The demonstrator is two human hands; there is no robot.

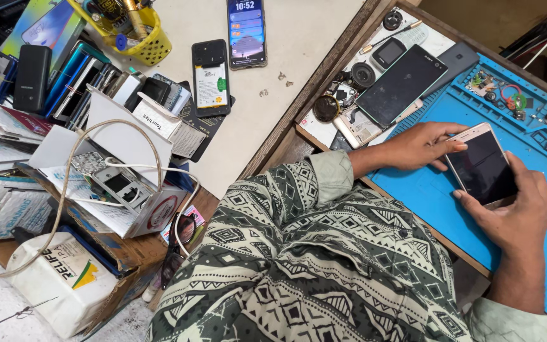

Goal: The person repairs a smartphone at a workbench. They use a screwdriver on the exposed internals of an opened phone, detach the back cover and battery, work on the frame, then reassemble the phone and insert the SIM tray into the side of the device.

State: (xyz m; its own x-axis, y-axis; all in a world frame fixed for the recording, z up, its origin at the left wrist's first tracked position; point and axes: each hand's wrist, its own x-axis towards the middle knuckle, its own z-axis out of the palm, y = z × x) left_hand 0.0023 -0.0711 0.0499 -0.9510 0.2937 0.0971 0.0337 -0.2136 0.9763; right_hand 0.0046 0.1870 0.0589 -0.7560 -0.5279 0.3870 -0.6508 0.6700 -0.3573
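I hold a smartphone (481, 166) with a dark screen and a pale gold frame just above a blue work mat (422, 199). My right hand (517, 215) wraps around its lower right side, thumb on the screen's edge. The fingertips of my left hand (422, 145) pinch the upper left edge, the palm resting on the mat. My patterned sleeves fill the lower middle of the view.
A larger black phone (401, 84), round parts and small screws lie at the mat's far end. On the white counter are a lit phone (246, 31), a back-opened phone (211, 77), a yellow basket (135, 31), phone boxes and cables (96, 183).
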